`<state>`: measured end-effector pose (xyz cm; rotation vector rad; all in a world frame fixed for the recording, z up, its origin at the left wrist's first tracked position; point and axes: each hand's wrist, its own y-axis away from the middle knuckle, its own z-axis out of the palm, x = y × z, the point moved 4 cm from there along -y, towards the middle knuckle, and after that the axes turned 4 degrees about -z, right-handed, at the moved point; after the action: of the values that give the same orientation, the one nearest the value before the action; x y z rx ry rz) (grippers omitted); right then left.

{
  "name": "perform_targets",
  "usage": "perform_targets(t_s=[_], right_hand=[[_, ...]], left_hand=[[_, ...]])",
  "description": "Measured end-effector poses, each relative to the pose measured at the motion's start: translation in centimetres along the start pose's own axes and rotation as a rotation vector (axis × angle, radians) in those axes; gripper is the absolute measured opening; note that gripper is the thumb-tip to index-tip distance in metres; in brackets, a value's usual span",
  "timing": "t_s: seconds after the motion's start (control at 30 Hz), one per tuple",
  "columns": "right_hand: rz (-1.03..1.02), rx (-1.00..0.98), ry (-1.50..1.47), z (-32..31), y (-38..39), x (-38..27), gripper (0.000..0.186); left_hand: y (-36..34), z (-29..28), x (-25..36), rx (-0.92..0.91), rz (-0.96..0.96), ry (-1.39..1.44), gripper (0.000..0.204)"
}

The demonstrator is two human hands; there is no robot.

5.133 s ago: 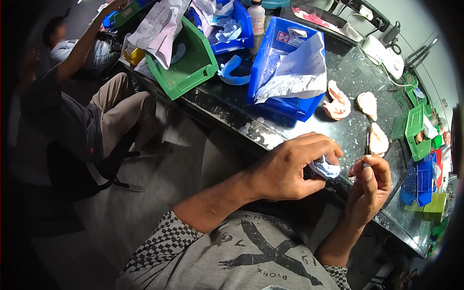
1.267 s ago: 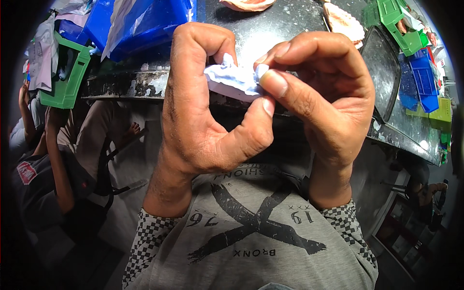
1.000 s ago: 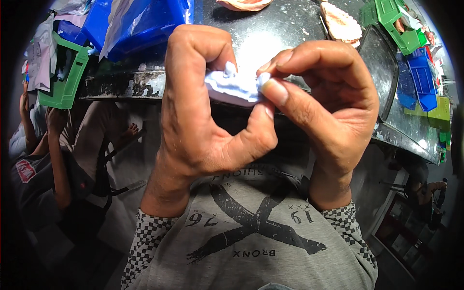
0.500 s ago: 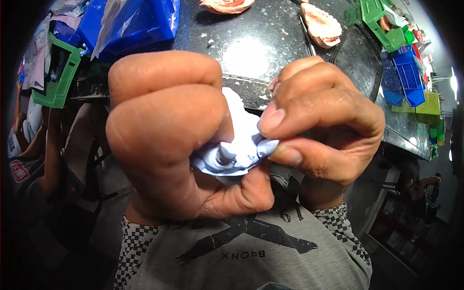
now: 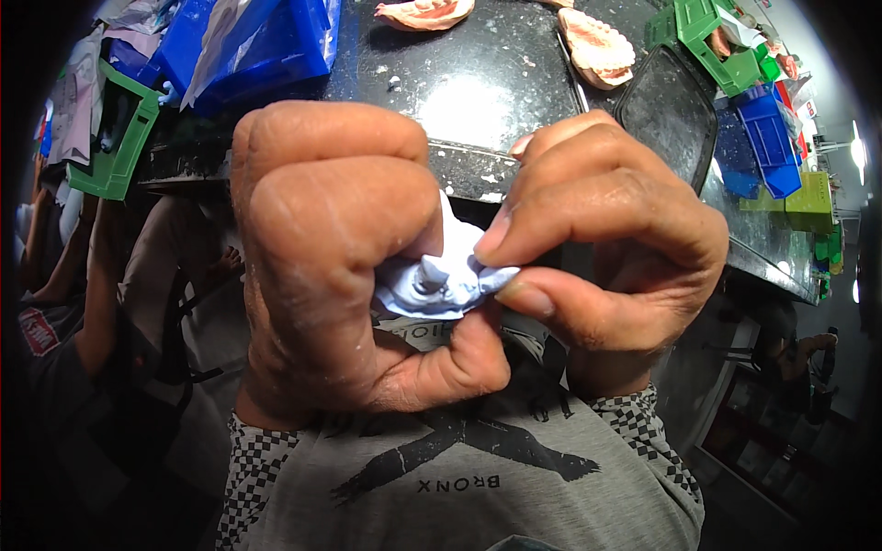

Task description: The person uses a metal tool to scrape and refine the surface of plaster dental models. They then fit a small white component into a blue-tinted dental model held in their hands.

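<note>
Between my hands, close in front of my chest, is a small pale blue-white dental model [image 5: 432, 296] with pointed, tooth-like bumps along its lower edge. My left hand [image 5: 335, 239] is closed around its left side, fingers curled over and thumb underneath, hiding much of it. At the model's right end, the thumb and index finger of my right hand [image 5: 634, 239] pinch a pointed tip. The model's upper part is washed out by bright light. Two pinkish dental models lie on the bench beyond: one with a row of teeth [image 5: 597, 50], another [image 5: 427, 13] cut off by the upper edge.
The black bench [image 5: 395, 110] carries white specks. Blue bin [image 5: 266, 55] and green bin [image 5: 115, 151] stand at left. A dark tray [image 5: 671, 110] lies right, near green [image 5: 717, 60], blue [image 5: 772, 138] and yellow-green [image 5: 808, 207] bins. A person [image 5: 83, 312] is at far left.
My left hand and the model have shifted slightly; the left hand sits a little further right, the model a little higher. Both hands keep their hold. The bench has slid slightly up in view.
</note>
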<state>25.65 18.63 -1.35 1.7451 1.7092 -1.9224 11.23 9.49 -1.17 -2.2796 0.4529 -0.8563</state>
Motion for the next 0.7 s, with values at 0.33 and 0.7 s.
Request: perform_targets(t_s=[0.33,0.7], right_hand=[[-0.013,-0.064,0.034,0.0,-0.1,-0.4,0.026],[0.144,0.016,0.162,0.4,0.2,-1.0,0.024]], left_hand=[[0.8,0.0,0.0,-0.011,-0.033,-0.008,0.05],[1.3,0.1,0.0,0.077,-0.084,-0.062,0.049]])
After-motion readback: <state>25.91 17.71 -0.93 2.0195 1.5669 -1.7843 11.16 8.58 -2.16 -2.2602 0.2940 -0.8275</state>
